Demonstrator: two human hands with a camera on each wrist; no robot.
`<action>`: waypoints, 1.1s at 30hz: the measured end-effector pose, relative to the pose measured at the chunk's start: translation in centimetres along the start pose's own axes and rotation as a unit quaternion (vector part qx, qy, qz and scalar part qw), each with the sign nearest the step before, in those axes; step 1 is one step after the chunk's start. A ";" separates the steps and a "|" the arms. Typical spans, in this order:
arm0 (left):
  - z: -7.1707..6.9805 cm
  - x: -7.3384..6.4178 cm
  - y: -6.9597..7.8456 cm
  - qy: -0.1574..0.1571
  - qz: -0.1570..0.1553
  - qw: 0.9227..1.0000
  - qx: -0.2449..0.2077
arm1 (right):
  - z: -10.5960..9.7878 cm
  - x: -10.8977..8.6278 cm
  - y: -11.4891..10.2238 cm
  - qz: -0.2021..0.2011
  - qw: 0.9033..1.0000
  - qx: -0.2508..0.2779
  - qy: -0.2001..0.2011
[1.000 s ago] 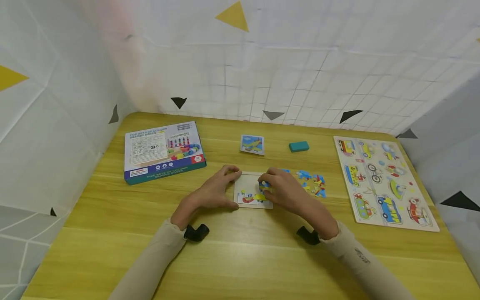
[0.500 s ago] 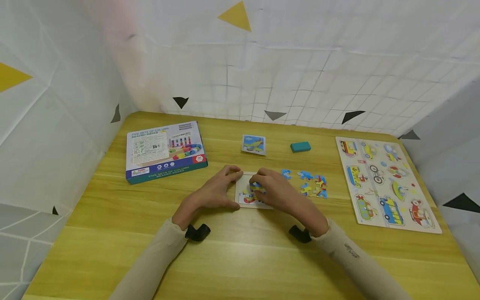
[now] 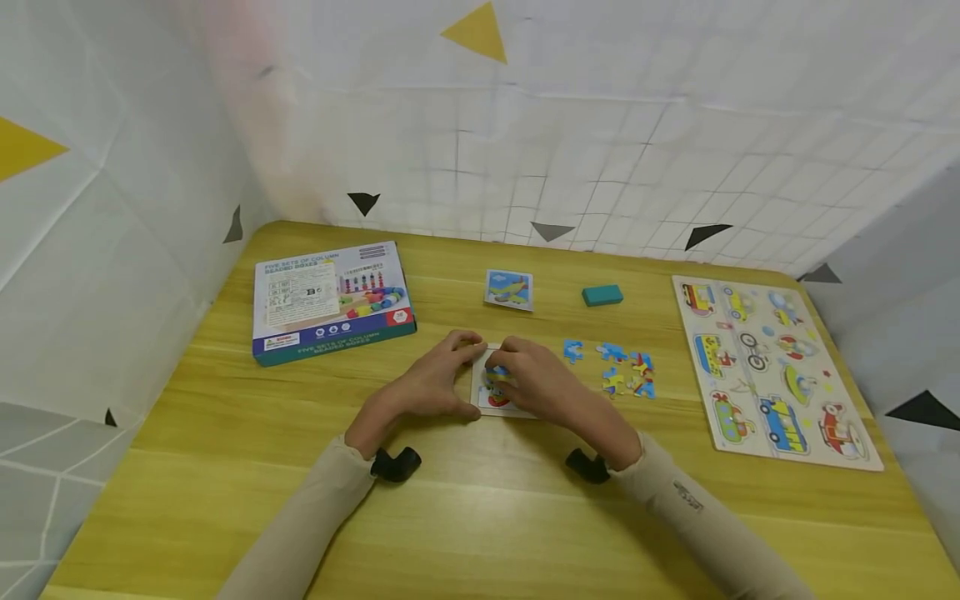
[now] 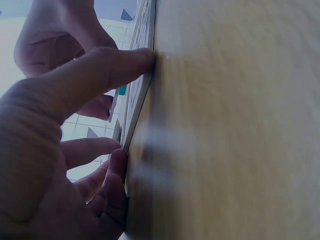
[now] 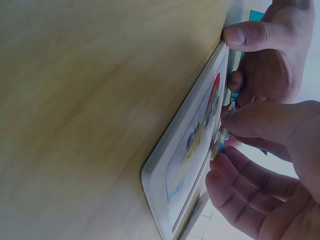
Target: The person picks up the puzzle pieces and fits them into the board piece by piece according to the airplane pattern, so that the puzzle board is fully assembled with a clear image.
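1. Sleeves frame the near edge of the wooden table (image 3: pixel 480 517); both forearms reach in to a small white puzzle tray (image 3: pixel 495 398) at mid-table.

2. The left hand (image 3: pixel 427 385) clamps the tray's left edge, thumb at the near corner and fingertips at the far one, as the left wrist view confirms. It has not moved over the last second.

3. The right hand (image 3: pixel 540 385) pinches a small blue-and-yellow puzzle piece (image 3: pixel 498 375) between thumb and fingertips, directly over the tray. A second ago this hand was over the tray's right part; it has slid leftward, so the piece now sits over the left half of the picture. I judge that the piece is being tried against a slot but is not yet seated: the right wrist view shows it raised off the tray's face.

4. Just beyond, to the right, loose puzzle pieces (image 3: pixel 615 371) lie scattered, more exposed now that the hand has shifted.

5. Farther back lie a picture card (image 3: pixel 509 288), a teal block (image 3: pixel 602 294), a toy box (image 3: pixel 330 302) to the left and a vehicle puzzle board (image 3: pixel 765 367) to the right.

6. Hidden: the hands cover most of the tray, so how many pieces are already in place cannot be told. Both wrist views are blurred and close.
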State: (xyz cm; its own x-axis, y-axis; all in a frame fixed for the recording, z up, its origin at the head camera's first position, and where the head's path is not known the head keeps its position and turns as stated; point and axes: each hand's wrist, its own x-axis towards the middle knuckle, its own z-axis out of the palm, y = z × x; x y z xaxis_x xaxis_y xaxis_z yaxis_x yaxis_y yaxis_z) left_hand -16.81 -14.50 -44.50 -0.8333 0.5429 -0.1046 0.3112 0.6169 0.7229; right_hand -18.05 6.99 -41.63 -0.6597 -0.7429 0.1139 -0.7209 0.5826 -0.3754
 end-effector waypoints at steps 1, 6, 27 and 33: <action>0.0 0.0 0.0 -0.002 -0.001 1.000 -0.001 | 0.1 0.1 0.0 0.000 1.000 0.003 -0.001; -0.1 0.0 0.1 -0.004 -0.003 1.000 -0.006 | 0.4 0.5 -0.1 -0.001 1.000 0.008 -0.011; -0.1 0.1 -0.2 -0.002 0.004 1.000 -0.001 | 0.5 1.1 0.0 0.015 0.999 0.020 -0.043; -0.1 0.1 -0.2 -0.003 0.001 1.000 0.002 | 0.4 1.2 0.0 0.010 0.999 0.018 -0.048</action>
State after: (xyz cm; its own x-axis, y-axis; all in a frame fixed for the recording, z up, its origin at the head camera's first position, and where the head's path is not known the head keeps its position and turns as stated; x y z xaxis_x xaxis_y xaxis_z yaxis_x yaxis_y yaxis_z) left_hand -16.98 -14.62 -44.63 -0.8296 0.5479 -0.1079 0.3142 0.6177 0.7209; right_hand -18.76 6.00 -41.87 -0.6495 -0.7601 0.0179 -0.6984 0.5872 -0.4092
